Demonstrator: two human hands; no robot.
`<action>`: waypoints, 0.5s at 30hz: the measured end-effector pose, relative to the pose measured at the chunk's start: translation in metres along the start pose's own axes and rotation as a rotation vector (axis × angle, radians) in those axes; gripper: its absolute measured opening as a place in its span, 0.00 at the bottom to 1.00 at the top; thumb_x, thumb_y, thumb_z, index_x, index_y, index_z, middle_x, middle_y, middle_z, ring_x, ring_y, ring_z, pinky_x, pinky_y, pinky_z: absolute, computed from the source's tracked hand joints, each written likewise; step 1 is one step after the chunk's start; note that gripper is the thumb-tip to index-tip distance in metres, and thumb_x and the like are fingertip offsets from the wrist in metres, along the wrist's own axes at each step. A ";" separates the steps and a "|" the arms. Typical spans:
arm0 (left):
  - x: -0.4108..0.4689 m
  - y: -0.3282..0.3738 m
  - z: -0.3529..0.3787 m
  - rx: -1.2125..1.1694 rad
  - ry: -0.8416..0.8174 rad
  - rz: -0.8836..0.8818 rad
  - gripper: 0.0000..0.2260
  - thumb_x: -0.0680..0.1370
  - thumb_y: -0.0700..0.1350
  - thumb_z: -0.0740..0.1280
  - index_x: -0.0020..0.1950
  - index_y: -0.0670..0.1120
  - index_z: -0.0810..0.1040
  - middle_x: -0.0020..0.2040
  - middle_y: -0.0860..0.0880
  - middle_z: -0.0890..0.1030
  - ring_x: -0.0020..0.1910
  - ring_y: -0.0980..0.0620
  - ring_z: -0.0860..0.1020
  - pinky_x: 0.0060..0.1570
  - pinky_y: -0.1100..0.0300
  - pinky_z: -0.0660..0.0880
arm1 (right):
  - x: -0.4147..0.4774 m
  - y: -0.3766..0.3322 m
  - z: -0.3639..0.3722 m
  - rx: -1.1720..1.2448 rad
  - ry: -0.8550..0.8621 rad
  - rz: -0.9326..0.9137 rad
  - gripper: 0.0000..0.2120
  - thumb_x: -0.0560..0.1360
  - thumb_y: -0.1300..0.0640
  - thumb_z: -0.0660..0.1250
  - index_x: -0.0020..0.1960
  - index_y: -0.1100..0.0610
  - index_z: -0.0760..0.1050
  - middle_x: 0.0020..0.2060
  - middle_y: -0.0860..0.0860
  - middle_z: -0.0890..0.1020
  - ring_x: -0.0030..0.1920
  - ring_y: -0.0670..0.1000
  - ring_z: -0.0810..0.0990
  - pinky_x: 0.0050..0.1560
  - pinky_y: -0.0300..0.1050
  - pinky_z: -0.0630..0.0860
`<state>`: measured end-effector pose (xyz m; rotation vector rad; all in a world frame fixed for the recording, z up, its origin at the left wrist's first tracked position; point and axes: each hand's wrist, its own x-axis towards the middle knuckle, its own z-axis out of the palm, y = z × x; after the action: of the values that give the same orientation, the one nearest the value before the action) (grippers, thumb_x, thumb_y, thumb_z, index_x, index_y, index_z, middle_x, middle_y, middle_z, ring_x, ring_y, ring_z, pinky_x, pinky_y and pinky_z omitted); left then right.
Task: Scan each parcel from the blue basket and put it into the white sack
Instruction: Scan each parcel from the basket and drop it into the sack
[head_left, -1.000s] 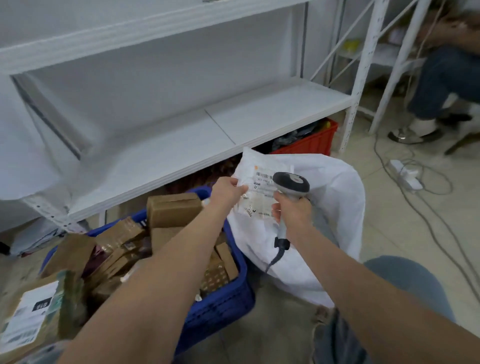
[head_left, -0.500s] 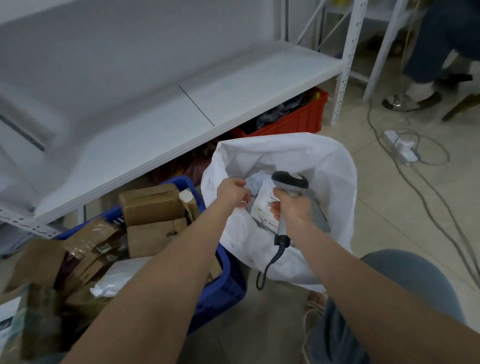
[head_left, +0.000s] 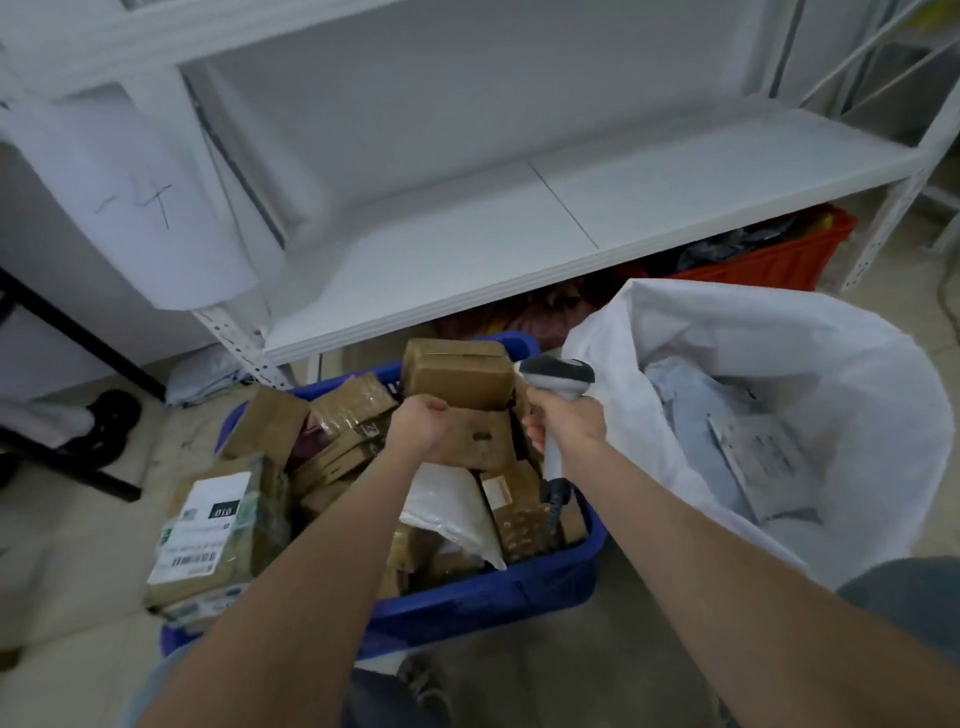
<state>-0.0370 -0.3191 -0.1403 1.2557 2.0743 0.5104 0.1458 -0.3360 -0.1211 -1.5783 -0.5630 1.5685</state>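
Mailer (head_left: 758, 447) landed in the white sack (head_left: 727, 312), so my left hand (head_left: 421, 428) was back at the blue basket (head_left: 483, 597) gripping a cardboard box (head_left: 460, 379); right hand (head_left: 569, 428) clutched the scanner (head_left: 558, 374).

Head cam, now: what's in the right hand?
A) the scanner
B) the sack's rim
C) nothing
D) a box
A: the right hand is curled round the handle of the scanner over the basket; it is the left hand that grips a box.
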 end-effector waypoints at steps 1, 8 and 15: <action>0.011 -0.004 -0.006 0.059 0.014 0.026 0.17 0.75 0.41 0.69 0.63 0.43 0.75 0.59 0.42 0.79 0.57 0.43 0.77 0.58 0.49 0.76 | 0.008 0.001 0.012 -0.005 -0.007 0.012 0.09 0.73 0.55 0.72 0.43 0.60 0.77 0.28 0.53 0.81 0.27 0.48 0.78 0.33 0.42 0.77; 0.117 0.005 -0.022 0.496 0.045 0.161 0.48 0.71 0.45 0.74 0.79 0.45 0.43 0.77 0.41 0.54 0.75 0.41 0.56 0.71 0.46 0.61 | 0.083 0.005 0.069 -0.041 0.001 0.065 0.11 0.72 0.54 0.73 0.49 0.60 0.78 0.30 0.52 0.84 0.27 0.46 0.79 0.33 0.42 0.77; 0.190 0.005 -0.006 0.833 -0.098 0.226 0.47 0.72 0.48 0.73 0.78 0.45 0.43 0.78 0.41 0.49 0.77 0.40 0.50 0.73 0.44 0.55 | 0.117 0.017 0.068 -0.071 -0.015 0.064 0.07 0.73 0.55 0.72 0.45 0.58 0.78 0.30 0.52 0.83 0.29 0.47 0.80 0.36 0.42 0.79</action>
<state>-0.1005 -0.1490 -0.1958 1.9361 2.1312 -0.3800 0.0904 -0.2368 -0.1962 -1.6531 -0.5875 1.6253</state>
